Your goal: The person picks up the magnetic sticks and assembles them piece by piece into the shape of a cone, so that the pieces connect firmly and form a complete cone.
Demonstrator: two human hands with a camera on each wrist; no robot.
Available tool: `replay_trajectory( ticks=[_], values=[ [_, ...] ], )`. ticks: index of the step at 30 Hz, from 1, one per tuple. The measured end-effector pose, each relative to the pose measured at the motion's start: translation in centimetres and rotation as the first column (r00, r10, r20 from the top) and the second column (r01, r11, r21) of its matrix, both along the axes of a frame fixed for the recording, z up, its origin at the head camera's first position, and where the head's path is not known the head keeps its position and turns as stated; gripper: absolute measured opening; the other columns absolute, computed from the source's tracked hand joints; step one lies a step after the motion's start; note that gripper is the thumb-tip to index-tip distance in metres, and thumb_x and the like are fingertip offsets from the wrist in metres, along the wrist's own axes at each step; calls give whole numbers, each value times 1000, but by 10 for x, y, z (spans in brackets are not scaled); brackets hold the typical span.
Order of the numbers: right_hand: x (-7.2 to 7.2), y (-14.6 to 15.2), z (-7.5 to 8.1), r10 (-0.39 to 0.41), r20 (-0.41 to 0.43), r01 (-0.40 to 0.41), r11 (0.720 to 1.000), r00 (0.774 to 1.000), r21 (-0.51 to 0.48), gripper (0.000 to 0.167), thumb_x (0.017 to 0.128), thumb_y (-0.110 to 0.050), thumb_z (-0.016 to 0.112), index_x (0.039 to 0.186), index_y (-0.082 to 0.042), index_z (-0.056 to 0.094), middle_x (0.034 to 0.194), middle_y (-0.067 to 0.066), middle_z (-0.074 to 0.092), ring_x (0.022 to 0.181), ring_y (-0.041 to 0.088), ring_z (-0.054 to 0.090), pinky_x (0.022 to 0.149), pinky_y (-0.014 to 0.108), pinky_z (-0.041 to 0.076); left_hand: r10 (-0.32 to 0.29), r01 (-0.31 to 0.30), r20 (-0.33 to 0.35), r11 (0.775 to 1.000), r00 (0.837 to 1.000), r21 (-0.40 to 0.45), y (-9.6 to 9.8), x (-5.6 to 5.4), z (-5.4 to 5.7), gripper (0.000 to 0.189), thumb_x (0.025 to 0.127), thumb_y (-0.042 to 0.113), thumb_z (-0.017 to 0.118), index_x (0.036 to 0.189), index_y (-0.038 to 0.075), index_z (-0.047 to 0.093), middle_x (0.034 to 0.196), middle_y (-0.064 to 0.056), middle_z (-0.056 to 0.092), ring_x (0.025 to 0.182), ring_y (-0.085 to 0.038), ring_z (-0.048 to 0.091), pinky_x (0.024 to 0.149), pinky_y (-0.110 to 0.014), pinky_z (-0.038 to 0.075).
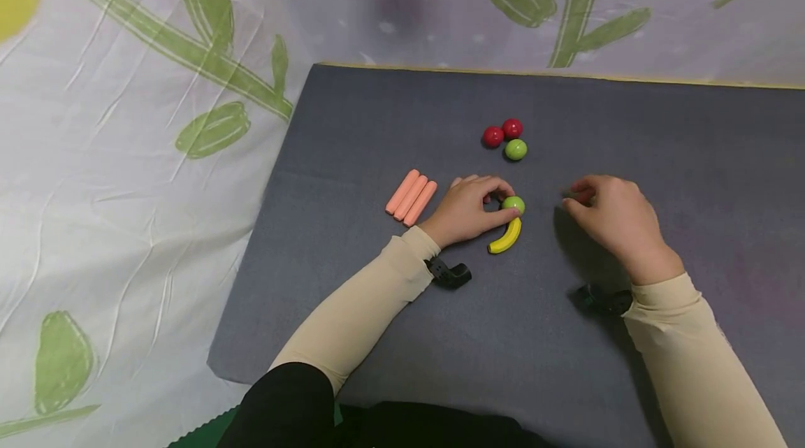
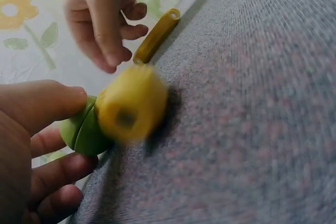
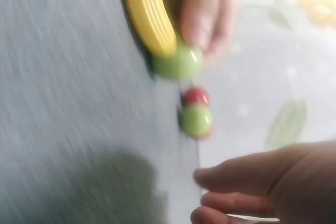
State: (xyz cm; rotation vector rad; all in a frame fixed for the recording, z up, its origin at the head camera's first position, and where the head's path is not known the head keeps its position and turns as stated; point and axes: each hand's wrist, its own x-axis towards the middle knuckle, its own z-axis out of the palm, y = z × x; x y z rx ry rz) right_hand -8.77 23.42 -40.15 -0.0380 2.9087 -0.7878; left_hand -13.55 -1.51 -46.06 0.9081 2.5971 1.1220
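Observation:
In the head view my left hand [image 1: 467,212] pinches a glossy green ball [image 1: 514,205] between thumb and fingers on the table. A small toy banana [image 1: 505,237] lies against the ball on the near side. The left wrist view shows a groove across the green ball [image 2: 86,132], and the blurred banana end [image 2: 131,106] faces that camera. My right hand [image 1: 616,221] hovers to the right, apart from the ball and banana, its fingers loosely bent. No object shows between its fingers in the right wrist view, where the hand [image 3: 268,182] is partly cut off.
Farther back lie two red balls [image 1: 493,136] and another green ball [image 1: 516,149]. Three pink sausage-like sticks [image 1: 410,198] lie side by side left of my left hand. A mustard-coloured bar [image 2: 157,36] appears in the left wrist view. A flower-patterned sheet [image 1: 402,8] borders the grey table [image 1: 352,126].

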Motion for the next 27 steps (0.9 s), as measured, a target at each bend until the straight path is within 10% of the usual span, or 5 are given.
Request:
replay_trajectory(
  ticks=[12,27],
  values=[
    [-7,33,1,47,82,-48,999,996,1,37,97,-12,69,124,14,66,116,36,65,95,46,66,80,60,52,-153,153,4,988,988,-25,-4,-2,-1,34,101,35,70,135,28,73,123,12,71,105,-4,56,93,-32,35],
    [-10,26,-10,124,24,-125,992,992,14,28,96,-7,66,113,16,70,101,34,70,96,48,63,84,60,48,-171,171,-1,985,985,-30,-4,-2,0,35,98,43,74,128,25,73,121,14,71,104,-2,54,95,-30,33]
  ],
)
